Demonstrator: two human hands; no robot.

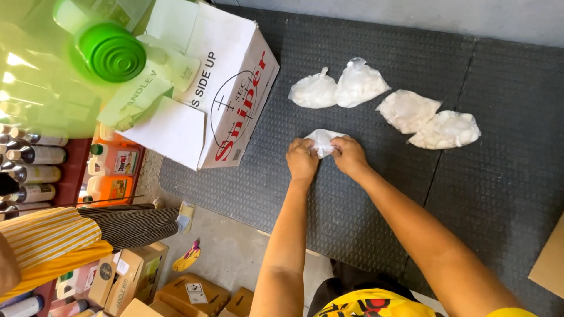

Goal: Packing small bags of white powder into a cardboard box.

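Both hands are pressed down on one small white bag (322,140) on the dark ribbed mat (505,194). In the head view, the left hand (302,159) is closed on the bag's near-left corner, and the right hand (349,155) is closed on its right end, thumb and fingers pinched on the plastic. The bag is held between the two hands and reaches just beyond the knuckles, its long axis running from one hand to the other. Neither hand is nearer; both touch it.

Four filled bags (358,83) are laid farther out, up and to the right of the right hand, well apart from it. A white carton (235,94) is seen beyond the left hand, to its left.
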